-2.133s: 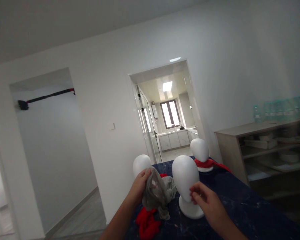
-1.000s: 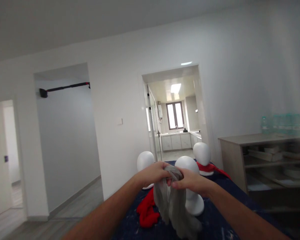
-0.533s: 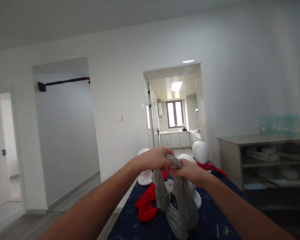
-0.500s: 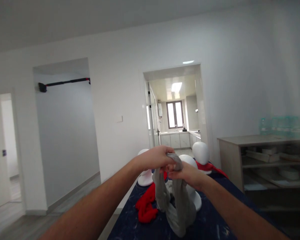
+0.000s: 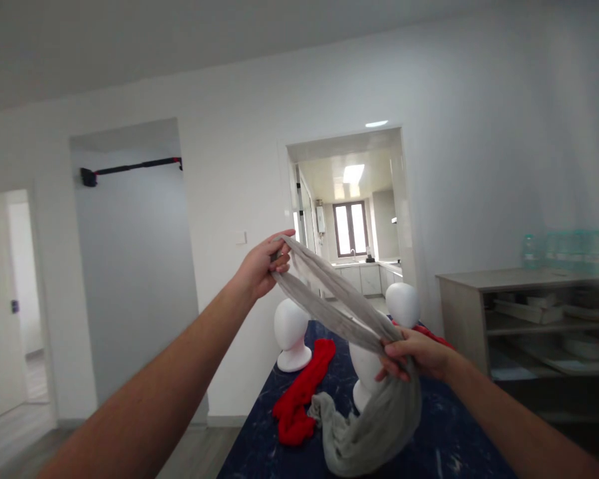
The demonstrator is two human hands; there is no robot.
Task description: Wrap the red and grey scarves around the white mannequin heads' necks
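A grey scarf is stretched between my two hands in a long loop, its lower part drooping onto the dark blue table. My left hand, raised at the left, pinches one end of the loop. At the lower right, my right hand is closed around the gathered fabric. Behind the scarf stands a white mannequin head, partly covered by the cloth and my right hand. Left of it, a red scarf lies crumpled on the table.
A second white mannequin head stands at the table's left edge. Another mannequin head is at the far right, with red cloth by its base. A shelf unit with plastic bottles stands to the right. Beyond is a kitchen doorway.
My hands were close together over the bunched grey scarf. My left hand has moved left and up, my right hand right and slightly down, drawing the cloth out between them.
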